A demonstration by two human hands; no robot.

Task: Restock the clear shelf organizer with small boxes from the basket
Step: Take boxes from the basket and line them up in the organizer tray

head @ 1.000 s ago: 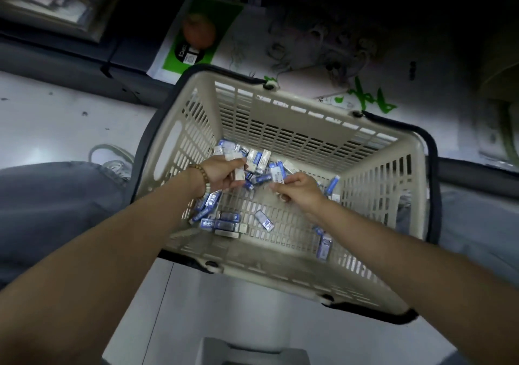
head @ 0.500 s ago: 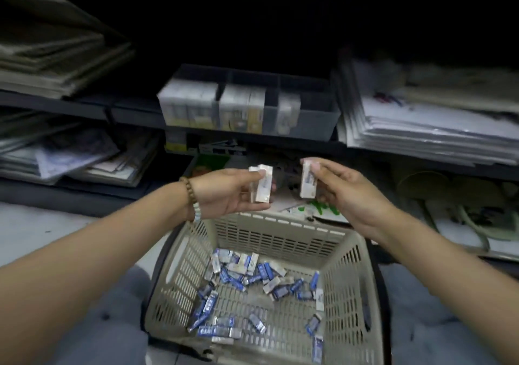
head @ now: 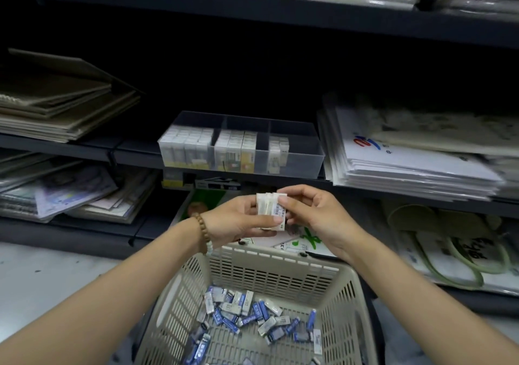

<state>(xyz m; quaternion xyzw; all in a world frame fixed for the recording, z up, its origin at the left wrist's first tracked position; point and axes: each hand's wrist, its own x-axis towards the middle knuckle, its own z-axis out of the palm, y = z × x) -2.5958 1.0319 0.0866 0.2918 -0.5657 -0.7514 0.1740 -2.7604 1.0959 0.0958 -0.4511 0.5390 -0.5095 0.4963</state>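
Observation:
My left hand (head: 238,218) and my right hand (head: 311,213) meet above the basket and together hold a small stack of white boxes (head: 271,208). The left hand grips the stack from the left; the right thumb and fingers pinch its right edge. Straight behind them, on the middle shelf, stands the clear shelf organizer (head: 303,159) with three compartments: the left two are packed with white boxes, the right one holds a few at its left side. Below my arms sits the beige slotted basket (head: 269,269) with several blue and white small boxes (head: 247,314) loose on its floor.
Stacks of sketch pads (head: 61,106) lie left of the organizer and plastic-wrapped white sheets (head: 407,162) right of it. Magazines (head: 70,196) fill the lower shelf at left; cloth bags (head: 449,252) lie at lower right. A dark shelf board (head: 252,8) runs overhead.
My hands rose out of the basket with boxes, and my view lifted to the shelf. The box in my right hand has been brought against those in my left, forming one stack.

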